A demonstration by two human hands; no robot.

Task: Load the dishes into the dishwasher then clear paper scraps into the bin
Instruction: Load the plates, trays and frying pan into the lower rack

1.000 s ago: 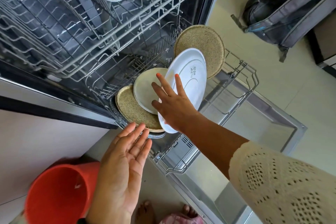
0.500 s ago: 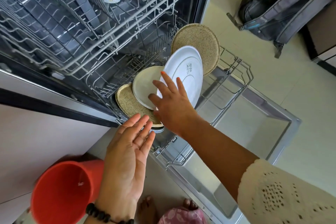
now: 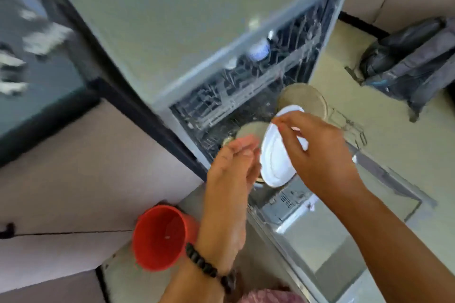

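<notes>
The whole view is motion-blurred. A white plate (image 3: 274, 165) stands on edge in the dishwasher's lower rack (image 3: 349, 128), between a pale plate (image 3: 252, 129) and a speckled brown plate (image 3: 305, 98). My right hand (image 3: 317, 155) is over the white plate, its loosely bent fingertips at the plate's upper rim. My left hand (image 3: 231, 179), fingers straight and together, is held edge-on just left of the plate and holds nothing. The upper rack (image 3: 258, 51) carries cups. White paper scraps (image 3: 37, 39) lie on the dark counter at the far left.
A red bin (image 3: 160, 236) stands on the floor below the counter, left of my left forearm. The open dishwasher door (image 3: 332, 229) juts out low under my right arm. A grey backpack (image 3: 413, 61) lies on the floor at the right.
The camera has pulled up and back, bringing the counter and paper scraps into view. My right hand slid to the white plate's upper rim. My left hand rose beside the plate.
</notes>
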